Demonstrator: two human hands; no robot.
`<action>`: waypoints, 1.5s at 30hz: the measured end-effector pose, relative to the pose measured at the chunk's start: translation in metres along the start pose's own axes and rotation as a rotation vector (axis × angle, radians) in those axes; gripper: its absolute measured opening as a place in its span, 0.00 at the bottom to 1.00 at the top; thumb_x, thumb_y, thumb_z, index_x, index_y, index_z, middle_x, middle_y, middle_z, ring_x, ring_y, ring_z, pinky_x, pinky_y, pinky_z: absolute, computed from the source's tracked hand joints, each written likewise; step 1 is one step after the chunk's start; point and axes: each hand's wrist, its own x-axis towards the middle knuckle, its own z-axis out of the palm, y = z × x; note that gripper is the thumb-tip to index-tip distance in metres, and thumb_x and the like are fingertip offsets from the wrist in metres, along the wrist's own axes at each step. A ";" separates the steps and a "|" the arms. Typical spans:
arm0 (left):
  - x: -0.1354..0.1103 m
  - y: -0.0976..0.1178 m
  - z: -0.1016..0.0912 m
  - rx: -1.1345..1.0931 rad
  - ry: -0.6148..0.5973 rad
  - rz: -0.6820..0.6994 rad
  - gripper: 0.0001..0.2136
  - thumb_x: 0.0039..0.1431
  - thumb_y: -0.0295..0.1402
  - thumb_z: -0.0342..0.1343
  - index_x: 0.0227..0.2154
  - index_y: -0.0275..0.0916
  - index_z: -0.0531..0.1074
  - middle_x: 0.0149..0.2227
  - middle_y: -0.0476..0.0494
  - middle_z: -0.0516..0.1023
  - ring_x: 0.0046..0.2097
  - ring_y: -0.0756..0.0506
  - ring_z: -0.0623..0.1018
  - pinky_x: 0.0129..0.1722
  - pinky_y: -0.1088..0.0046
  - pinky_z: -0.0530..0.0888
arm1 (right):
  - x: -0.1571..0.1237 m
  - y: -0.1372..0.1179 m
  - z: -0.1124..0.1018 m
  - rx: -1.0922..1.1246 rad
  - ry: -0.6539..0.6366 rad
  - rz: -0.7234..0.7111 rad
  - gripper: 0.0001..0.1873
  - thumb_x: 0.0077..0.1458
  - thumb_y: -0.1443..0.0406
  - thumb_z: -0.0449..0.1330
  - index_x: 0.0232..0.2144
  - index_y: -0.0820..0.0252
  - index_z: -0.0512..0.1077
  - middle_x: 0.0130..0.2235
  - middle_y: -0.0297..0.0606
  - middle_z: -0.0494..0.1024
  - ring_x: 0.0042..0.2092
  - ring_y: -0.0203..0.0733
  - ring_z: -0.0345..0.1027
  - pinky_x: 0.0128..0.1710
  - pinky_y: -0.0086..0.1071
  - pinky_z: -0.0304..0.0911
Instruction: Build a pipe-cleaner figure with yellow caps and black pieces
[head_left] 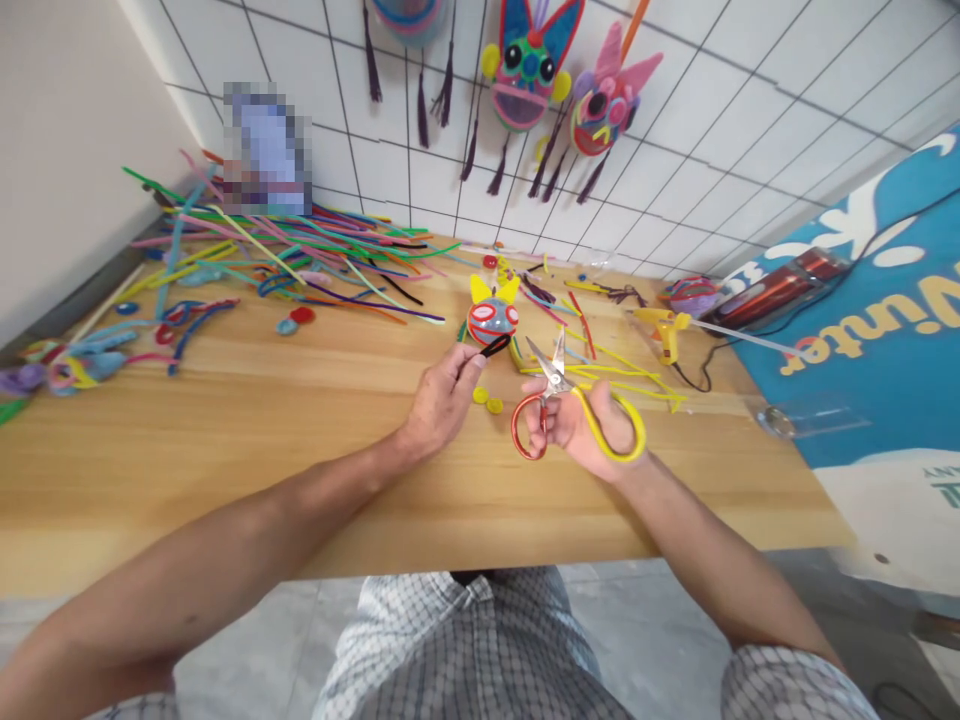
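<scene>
My left hand [444, 400] pinches a black pipe cleaner [496, 346] bent into a narrow loop. Just beyond it on the table sits a clear ball ornament [492, 318] with yellow ears and red-rimmed eyes. In my right hand [589, 430] is a pair of scissors [556, 380] with one red and one yellow handle; the blades are spread and point away from me. The scissors are apart from the black loop. Two small yellow coils [487, 401] lie on the wood between my hands.
Many coloured pipe cleaners [315, 250] are heaped at the back left. Yellow pipe cleaners [630, 378] lie right of centre. A yellow glue gun [664, 328] with a cord and a red metallic cylinder [787, 285] are at the right. Decorated ornaments [525, 75] hang on the grid wall.
</scene>
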 end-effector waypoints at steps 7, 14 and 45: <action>-0.003 -0.003 -0.001 0.157 0.032 0.082 0.09 0.71 0.37 0.49 0.39 0.40 0.72 0.29 0.51 0.74 0.30 0.49 0.72 0.34 0.73 0.68 | 0.012 0.018 0.021 -0.026 -0.004 0.013 0.38 0.56 0.34 0.62 0.51 0.60 0.77 0.34 0.39 0.81 0.30 0.41 0.75 0.32 0.35 0.73; -0.003 -0.006 -0.001 0.249 0.045 0.134 0.10 0.73 0.37 0.48 0.41 0.41 0.73 0.28 0.51 0.74 0.28 0.49 0.72 0.31 0.73 0.67 | 0.015 0.027 0.019 -0.011 0.053 0.017 0.39 0.56 0.34 0.62 0.51 0.60 0.76 0.34 0.39 0.80 0.30 0.40 0.74 0.31 0.35 0.73; -0.017 -0.009 0.002 0.439 -0.179 0.297 0.13 0.74 0.38 0.44 0.43 0.40 0.74 0.28 0.48 0.78 0.27 0.49 0.74 0.29 0.75 0.65 | -0.003 -0.034 -0.010 -0.064 0.492 -0.347 0.26 0.60 0.37 0.61 0.35 0.51 0.74 0.20 0.24 0.56 0.18 0.30 0.45 0.16 0.25 0.50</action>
